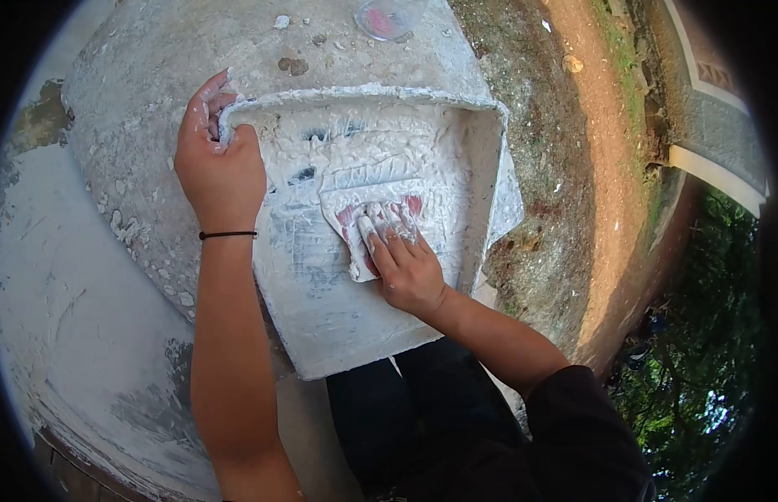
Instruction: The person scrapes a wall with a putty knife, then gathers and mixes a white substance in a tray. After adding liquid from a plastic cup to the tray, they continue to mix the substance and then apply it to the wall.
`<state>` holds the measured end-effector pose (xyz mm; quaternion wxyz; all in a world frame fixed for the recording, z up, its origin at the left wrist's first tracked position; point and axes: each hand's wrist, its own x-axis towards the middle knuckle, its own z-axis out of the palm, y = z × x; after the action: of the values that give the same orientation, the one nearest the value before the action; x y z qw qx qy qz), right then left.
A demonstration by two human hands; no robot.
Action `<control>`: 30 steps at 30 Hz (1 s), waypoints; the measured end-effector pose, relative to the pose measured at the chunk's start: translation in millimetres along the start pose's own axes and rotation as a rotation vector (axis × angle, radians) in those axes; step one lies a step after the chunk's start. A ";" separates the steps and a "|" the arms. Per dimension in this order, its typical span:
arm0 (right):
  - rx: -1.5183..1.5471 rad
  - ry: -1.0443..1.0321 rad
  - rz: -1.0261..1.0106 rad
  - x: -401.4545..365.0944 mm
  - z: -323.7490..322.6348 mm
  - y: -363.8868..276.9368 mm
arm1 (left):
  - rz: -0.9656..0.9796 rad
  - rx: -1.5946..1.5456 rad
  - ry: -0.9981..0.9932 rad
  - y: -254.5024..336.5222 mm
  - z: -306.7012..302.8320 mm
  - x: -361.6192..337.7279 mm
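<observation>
My left hand (220, 163) is closed around the upper left corner of a shallow tray (276, 330), its rim caked white. White paste (405, 138) lies thick over the upper part of the tray and is smeared thin lower down, with dark patches showing through. Inside the tray, my right hand (412, 272) is closed on a flat reddish scraper (344, 222) largely coated in paste. Its fingers, also whitened, lie across the scraper's face; the thumb is hidden.
Beneath the tray is a rough grey surface (146, 167) spattered with dried lumps. A clear round lid-like piece (385, 18) with pink on it lies beyond the tray. Bare soil (606, 167) and a low wall (715, 171) are at the right.
</observation>
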<state>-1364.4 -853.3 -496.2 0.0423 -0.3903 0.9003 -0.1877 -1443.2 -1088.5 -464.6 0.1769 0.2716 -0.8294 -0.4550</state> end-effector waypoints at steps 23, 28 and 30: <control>0.257 -0.184 0.152 32.4 -53.9 20.8 | 0.049 -0.025 0.014 -7.9 -0.5 0.6; 0.366 -0.136 0.169 34.2 -80.7 42.9 | -0.004 0.018 -0.011 -2.6 -1.9 0.4; 0.387 -0.159 0.157 26.0 -77.7 36.4 | 0.029 -0.019 0.009 -5.1 -0.5 0.7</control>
<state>-1424.7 -825.5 -436.0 0.2018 -0.3173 0.8689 -0.3218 -1441.9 -1091.5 -468.7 0.1900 0.2599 -0.8280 -0.4591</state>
